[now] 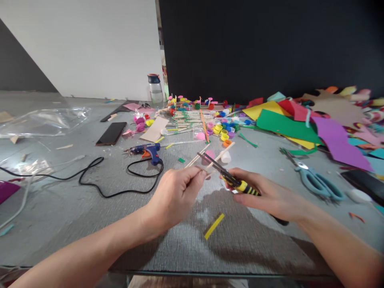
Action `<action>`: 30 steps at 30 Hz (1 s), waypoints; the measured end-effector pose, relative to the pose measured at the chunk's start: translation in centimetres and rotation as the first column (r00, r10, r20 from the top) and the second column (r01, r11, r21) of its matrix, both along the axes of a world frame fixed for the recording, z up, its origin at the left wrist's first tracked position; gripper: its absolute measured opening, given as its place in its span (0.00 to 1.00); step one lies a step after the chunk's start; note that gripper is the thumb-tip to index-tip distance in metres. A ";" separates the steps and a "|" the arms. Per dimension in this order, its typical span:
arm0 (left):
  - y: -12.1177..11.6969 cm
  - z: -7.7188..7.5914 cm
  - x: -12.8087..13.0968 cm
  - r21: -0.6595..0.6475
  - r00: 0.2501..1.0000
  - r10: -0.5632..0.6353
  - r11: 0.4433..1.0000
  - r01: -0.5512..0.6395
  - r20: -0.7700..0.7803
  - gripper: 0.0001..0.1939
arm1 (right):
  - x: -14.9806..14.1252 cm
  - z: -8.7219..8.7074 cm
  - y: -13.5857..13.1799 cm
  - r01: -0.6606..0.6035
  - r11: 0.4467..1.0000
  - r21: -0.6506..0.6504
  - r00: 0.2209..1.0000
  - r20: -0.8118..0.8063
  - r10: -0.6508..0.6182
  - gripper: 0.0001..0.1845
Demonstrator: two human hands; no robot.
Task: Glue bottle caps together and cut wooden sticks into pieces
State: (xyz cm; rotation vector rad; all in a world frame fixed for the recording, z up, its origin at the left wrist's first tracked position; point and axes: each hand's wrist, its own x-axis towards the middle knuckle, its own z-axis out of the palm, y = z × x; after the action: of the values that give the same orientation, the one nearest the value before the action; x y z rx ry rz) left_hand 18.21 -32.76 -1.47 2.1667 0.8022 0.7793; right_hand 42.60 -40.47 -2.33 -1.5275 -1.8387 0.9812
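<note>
My left hand is closed, with thumb and fingertips pinching a thin wooden stick that slants up to the right. My right hand is wrapped round a yellow-and-black utility knife. Its long dark blade points up and left, crossing the stick just beyond my left fingertips; whether it touches the wood I cannot tell. Behind my left hand more pale sticks show, partly hidden. A white cap and a pink piece lie just past the blade. Nearer me is a yellow strip.
A blue glue gun with a looping black cord lies left, near a phone. Scissors and coloured sheets lie right. Bottle caps, bundled sticks and a bottle are farther back.
</note>
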 end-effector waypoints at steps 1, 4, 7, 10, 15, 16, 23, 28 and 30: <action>0.0 -0.1 0.1 -0.087 0.999 -0.006 0.996 0.010 0.037 0.19 | 0.0 -0.1 0.0 0.010 1.000 0.002 1.000 -0.009 -0.010 0.27; 0.0 -0.1 0.3 -0.330 0.992 -0.028 0.942 0.068 0.125 0.21 | 0.2 -0.3 0.0 0.025 1.000 0.014 0.999 -0.033 -0.024 0.26; 0.1 -0.1 0.4 -0.440 0.980 -0.060 0.887 0.139 0.188 0.22 | 0.3 -0.2 0.0 0.026 1.000 0.011 0.998 -0.055 -0.025 0.24; 0.2 0.0 0.4 -0.481 0.972 -0.086 0.857 0.185 0.220 0.22 | 0.2 -0.1 0.0 0.037 0.999 -0.002 0.997 -0.074 -0.037 0.24; 0.6 -0.1 0.5 -0.532 0.954 -0.122 0.807 0.256 0.275 0.22 | 0.0 0.3 0.1 0.061 0.998 -0.035 0.989 -0.130 -0.065 0.24; 0.7 -0.2 0.4 -0.541 0.949 -0.126 0.796 0.271 0.289 0.22 | -0.1 0.4 0.2 0.057 0.998 -0.039 0.988 -0.138 -0.062 0.24; 0.9 -0.6 0.5 -0.602 0.912 -0.130 0.714 0.359 0.390 0.21 | -0.3 0.8 0.3 -0.009 1.000 -0.026 0.991 -0.134 0.005 0.20; 0.9 -0.7 0.8 -0.657 0.899 -0.093 0.652 0.379 0.427 0.20 | 0.0 0.3 0.4 0.012 1.000 -0.014 0.994 -0.110 -0.014 0.19; 0.9 -0.8 0.8 -0.673 0.900 -0.087 0.634 0.381 0.427 0.20 | 0.0 0.2 0.4 0.021 1.000 -0.011 0.994 -0.107 -0.022 0.19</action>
State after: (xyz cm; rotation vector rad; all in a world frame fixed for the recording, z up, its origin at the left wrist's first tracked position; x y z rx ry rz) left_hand 19.04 -31.82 -2.22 1.2843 0.4898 0.5382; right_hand 42.57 -40.10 -2.16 -1.4680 -1.7419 1.0427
